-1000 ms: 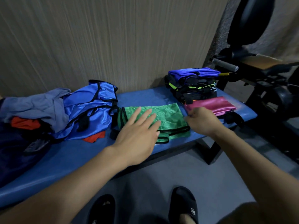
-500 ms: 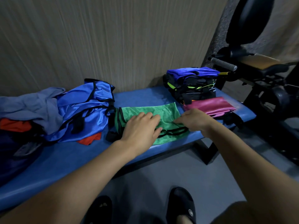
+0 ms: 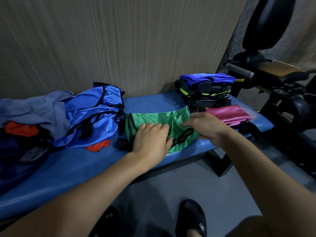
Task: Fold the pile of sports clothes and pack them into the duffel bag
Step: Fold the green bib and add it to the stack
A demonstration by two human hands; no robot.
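Glossy green cloth garment, padded blue bench

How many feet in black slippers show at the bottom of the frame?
2. The left slipper lies at the bottom edge beneath the left forearm, partly cut off; the right slipper sits beside it on the grey floor.
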